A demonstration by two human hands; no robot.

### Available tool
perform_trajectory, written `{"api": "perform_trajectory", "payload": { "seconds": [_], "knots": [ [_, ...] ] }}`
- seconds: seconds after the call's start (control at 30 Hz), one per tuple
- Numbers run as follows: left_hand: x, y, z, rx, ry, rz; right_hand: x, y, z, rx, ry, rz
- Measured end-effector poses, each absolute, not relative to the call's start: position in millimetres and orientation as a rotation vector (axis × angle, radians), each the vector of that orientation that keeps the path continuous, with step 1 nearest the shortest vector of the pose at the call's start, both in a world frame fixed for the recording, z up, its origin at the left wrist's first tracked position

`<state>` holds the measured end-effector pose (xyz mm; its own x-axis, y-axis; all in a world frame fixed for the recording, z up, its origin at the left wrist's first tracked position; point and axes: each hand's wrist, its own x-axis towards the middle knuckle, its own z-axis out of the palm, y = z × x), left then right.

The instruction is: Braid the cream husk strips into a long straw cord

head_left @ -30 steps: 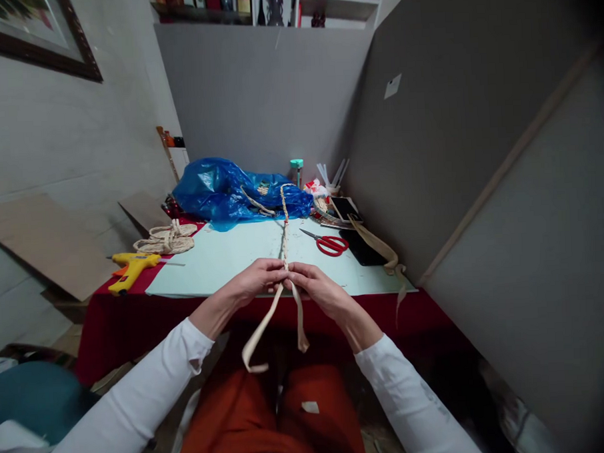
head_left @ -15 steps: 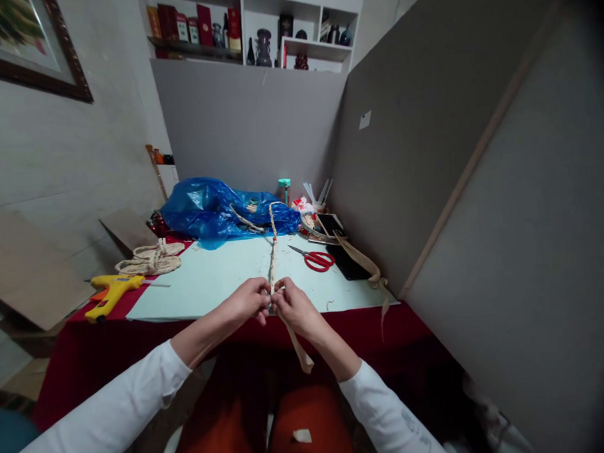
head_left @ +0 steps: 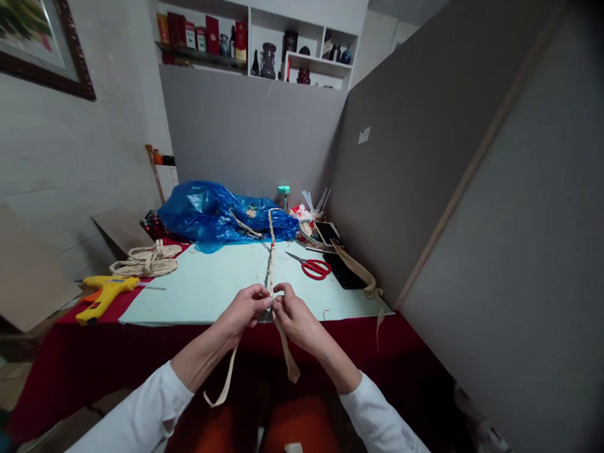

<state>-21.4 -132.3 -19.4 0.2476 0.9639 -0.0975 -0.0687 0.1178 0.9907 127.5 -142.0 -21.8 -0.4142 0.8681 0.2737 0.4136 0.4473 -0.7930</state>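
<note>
A pale braided cord (head_left: pixel 272 258) runs from the blue plastic bag toward me, ending at my fingers near the table's front edge. My left hand (head_left: pixel 248 307) pinches the cord's near end, its fingers closed. Close beside it, my right hand (head_left: pixel 296 317) is also closed on the cord's end, thumb and fingertips together. Two loose flat strips hang below: one strip (head_left: pixel 226 383) under my left wrist, another strip (head_left: pixel 288 357) under my right hand. The exact crossing of strands between the fingertips is hidden.
Red-handled scissors (head_left: pixel 316 268) lie right of the cord, by a dark flat object (head_left: pixel 345 273) and a pale strip (head_left: pixel 358 267). A blue plastic bag (head_left: pixel 201 211) fills the back. At left are woven sandals (head_left: pixel 146 263) and a yellow glue gun (head_left: pixel 105 295).
A second loose strip now hangs below my left wrist. My fingers have shifted slightly at the cord's end, and the whole view has tilted a little.
</note>
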Motion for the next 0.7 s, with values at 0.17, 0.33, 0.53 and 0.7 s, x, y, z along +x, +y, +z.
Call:
{"api": "perform_trajectory", "payload": {
  "seconds": [0.17,0.33,0.53,0.7],
  "knots": [
    [-18.8,-131.3,-20.6,1.073,0.956,1.032,130.5,-145.0,-21.7,-1.051,-2.001,0.829],
    [-19.2,-131.5,-22.9,1.121,1.011,1.025,145.1,-146.1,-21.5,-1.036,-2.124,0.81],
    [-19.9,-133.7,-23.4,1.078,1.007,1.071,198.6,-113.5,0.2,-1.285,-2.201,0.5],
    [-20.6,-136.9,-23.1,1.031,1.011,1.096,262.0,-61.2,11.6,-1.967,-1.915,-0.521]
  ]
}}
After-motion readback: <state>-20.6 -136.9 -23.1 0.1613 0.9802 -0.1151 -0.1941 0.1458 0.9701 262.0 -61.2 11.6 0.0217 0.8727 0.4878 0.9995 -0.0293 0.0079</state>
